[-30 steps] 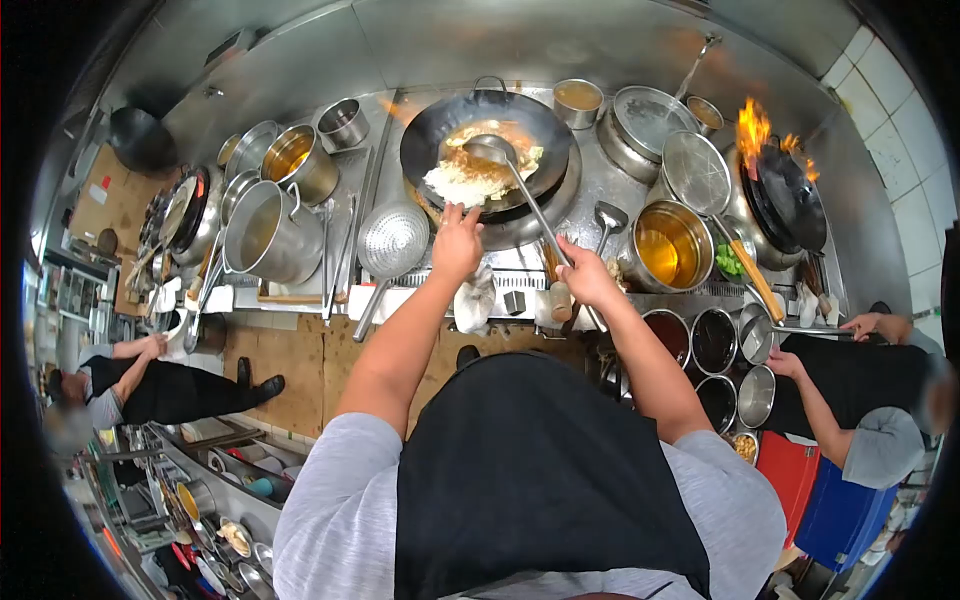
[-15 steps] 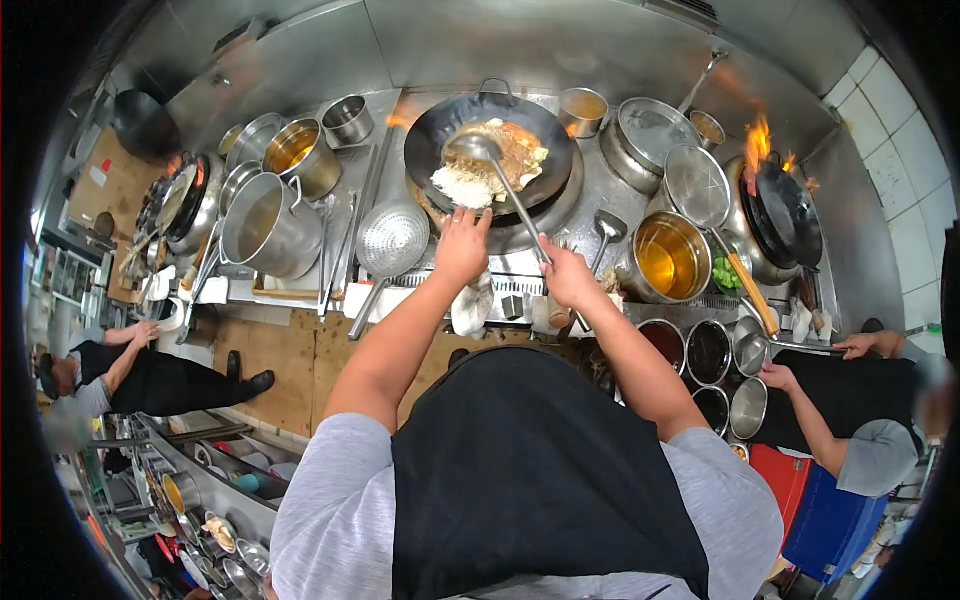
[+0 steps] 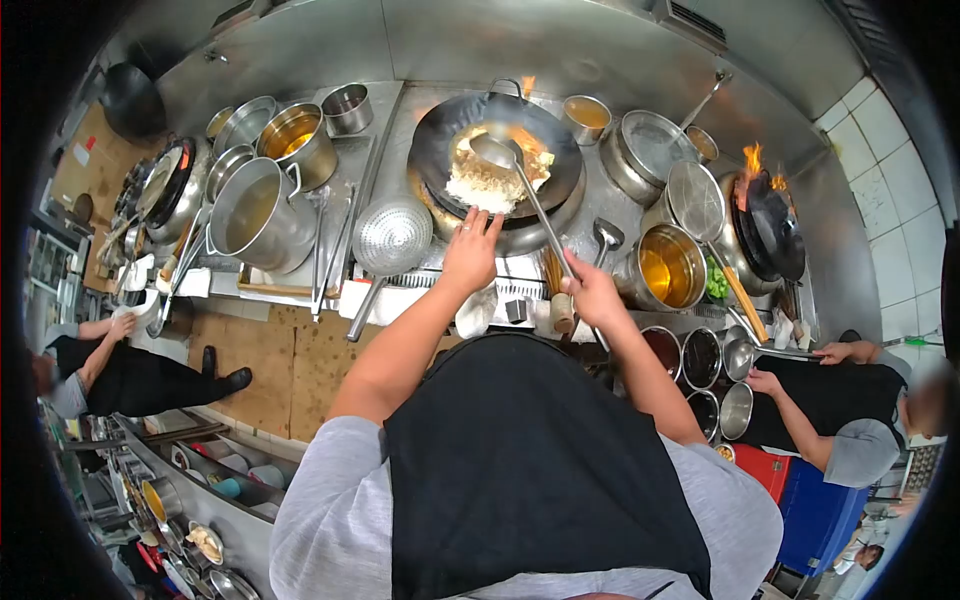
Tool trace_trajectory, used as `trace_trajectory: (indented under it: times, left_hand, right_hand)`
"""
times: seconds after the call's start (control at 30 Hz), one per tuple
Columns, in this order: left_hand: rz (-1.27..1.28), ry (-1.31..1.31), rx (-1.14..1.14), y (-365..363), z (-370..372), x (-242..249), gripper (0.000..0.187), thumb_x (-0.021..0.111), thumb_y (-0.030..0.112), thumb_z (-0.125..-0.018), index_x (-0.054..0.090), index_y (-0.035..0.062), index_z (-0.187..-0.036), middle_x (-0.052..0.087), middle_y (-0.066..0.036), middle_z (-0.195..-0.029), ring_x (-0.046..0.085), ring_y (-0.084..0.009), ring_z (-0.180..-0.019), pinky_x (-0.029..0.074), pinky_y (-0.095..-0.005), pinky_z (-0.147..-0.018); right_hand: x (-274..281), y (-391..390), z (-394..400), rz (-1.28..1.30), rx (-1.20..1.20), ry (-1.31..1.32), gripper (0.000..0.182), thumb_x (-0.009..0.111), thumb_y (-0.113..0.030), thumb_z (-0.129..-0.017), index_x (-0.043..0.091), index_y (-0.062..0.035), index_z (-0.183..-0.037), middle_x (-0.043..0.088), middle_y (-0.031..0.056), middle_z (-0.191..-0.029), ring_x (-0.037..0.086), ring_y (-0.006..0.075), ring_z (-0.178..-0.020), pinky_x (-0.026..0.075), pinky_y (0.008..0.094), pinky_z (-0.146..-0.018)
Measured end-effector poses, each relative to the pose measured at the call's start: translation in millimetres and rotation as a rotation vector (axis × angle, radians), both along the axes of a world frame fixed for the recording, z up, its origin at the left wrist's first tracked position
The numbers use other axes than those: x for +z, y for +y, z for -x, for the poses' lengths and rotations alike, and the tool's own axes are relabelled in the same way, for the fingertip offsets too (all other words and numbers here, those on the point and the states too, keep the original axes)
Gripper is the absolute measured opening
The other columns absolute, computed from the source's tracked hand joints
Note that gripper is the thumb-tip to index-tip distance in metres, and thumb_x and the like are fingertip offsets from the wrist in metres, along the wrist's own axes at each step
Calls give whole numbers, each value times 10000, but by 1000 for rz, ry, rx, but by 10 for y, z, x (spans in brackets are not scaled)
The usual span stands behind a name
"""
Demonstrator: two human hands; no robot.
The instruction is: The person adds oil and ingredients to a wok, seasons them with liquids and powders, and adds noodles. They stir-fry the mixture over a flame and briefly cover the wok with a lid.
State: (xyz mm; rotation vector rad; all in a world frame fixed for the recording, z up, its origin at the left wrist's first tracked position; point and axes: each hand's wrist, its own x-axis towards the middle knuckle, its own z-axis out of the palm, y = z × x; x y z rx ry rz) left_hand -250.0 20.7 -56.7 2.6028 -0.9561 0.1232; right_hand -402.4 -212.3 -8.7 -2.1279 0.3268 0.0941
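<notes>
Head view: right hand gripping ladle, left hand on wok rim.

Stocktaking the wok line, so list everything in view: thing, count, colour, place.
wok: 1, black, centre burner, holding rice and egg
ladle: 1, steel, bowl over the rice
perforated strainer: 1, steel, left of the wok
tall pot: 1, steel, left counter
oil pot: 1, steel, amber liquid, right of the wok
flaming wok: 1, black, far right burner
co-worker: 1, black apron, right edge
second co-worker: 1, black apron, left edge
left hand: 1, at the wok's near rim
right hand: 1, closed on the ladle handle
</notes>
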Motion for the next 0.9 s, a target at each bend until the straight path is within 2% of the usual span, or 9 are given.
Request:
trace_trajectory:
  times: [0.03, 0.07, 0.17, 0.3, 0.33, 0.5, 0.57, 0.7, 0.9]
  left_hand:
    - [12, 0, -1, 4, -20, -5, 749, 609, 44, -882, 422, 41, -1607, 462, -231, -1593, 337, -411, -1575, 347, -533, -1255]
    - [27, 3, -8, 16, -35, -25, 752, 607, 41, -879, 410, 11, -1604, 462, -232, -1592, 337, -410, -1575, 343, -534, -1257]
    - [56, -52, -19, 32, -64, -52, 704, 629, 71, -896, 420, -44, -1558, 507, -231, -1535, 379, -412, -1545, 348, -537, -1251]
    - [106, -59, -23, -59, -200, 79, 443, 691, 166, -935, 577, -20, -1320, 603, -226, -1314, 531, -413, -1333, 392, -535, -1190]
    - [126, -48, -13, -121, -256, 60, 360, 711, 192, -944, 613, -15, -1221, 623, -226, -1233, 572, -411, -1237, 422, -531, -1143]
    - [301, 28, 3, -417, -436, -93, 211, 665, 206, -988, 636, 11, -1061, 670, -215, -1111, 610, -403, -1120, 443, -565, -986]
    - [254, 128, -7, -436, -496, -120, 196, 620, 213, -1015, 653, 27, -1065, 725, -184, -1034, 646, -387, -1065, 444, -552, -987]
    - [264, 152, -38, -385, -505, -106, 183, 600, 211, -1024, 654, 37, -1047, 743, -172, -992, 658, -389, -1021, 441, -559, -972]
    - [227, 231, -32, -400, -504, -105, 153, 638, 174, -992, 656, 41, -1065, 725, -172, -1084, 642, -382, -1086, 428, -557, -997]
  right_hand:
    - [-250, -72, 69, 104, 18, -107, 595, 649, -38, -1022, 503, -72, -1598, 756, 210, -1247, 716, 154, -1003, 544, 316, -960]
    - [-743, -244, 90, 93, 80, -333, 625, 637, -37, -1037, 494, -169, -1631, 700, 11, -943, 484, 59, -557, 422, 266, -502]
    - [-8, -134, 206, -155, -69, 42, 628, 618, -23, -1036, 489, -163, -1634, 713, 15, -975, 517, 63, -581, 463, 270, -539]
    - [-415, -75, 338, -5, -51, -175, 630, 610, -40, -1051, 472, -192, -1646, 686, 24, -897, 433, 57, -507, 398, 265, -466]
    - [-57, 38, 322, -153, -144, 118, 607, 605, -5, -1037, 477, -78, -1626, 744, 91, -1151, 659, 121, -853, 552, 302, -860]
    - [-45, 50, 112, -273, -214, 71, 627, 613, -11, -1030, 470, -102, -1633, 759, 127, -1132, 676, 136, -821, 563, 308, -830]
    - [-144, 154, 90, 42, -141, -129, 597, 621, -3, -1022, 491, -54, -1603, 763, 183, -1231, 681, 133, -848, 562, 303, -848]
    - [-55, -4, -44, 2, -153, 2, 565, 648, -55, -1013, 526, -30, -1564, 706, 268, -1367, 742, 207, -1100, 537, 325, -985]
    - [146, 229, -28, 60, -49, -45, 547, 685, -85, -997, 577, -89, -1534, 748, 279, -1195, 758, 358, -1095, 540, 348, -974]
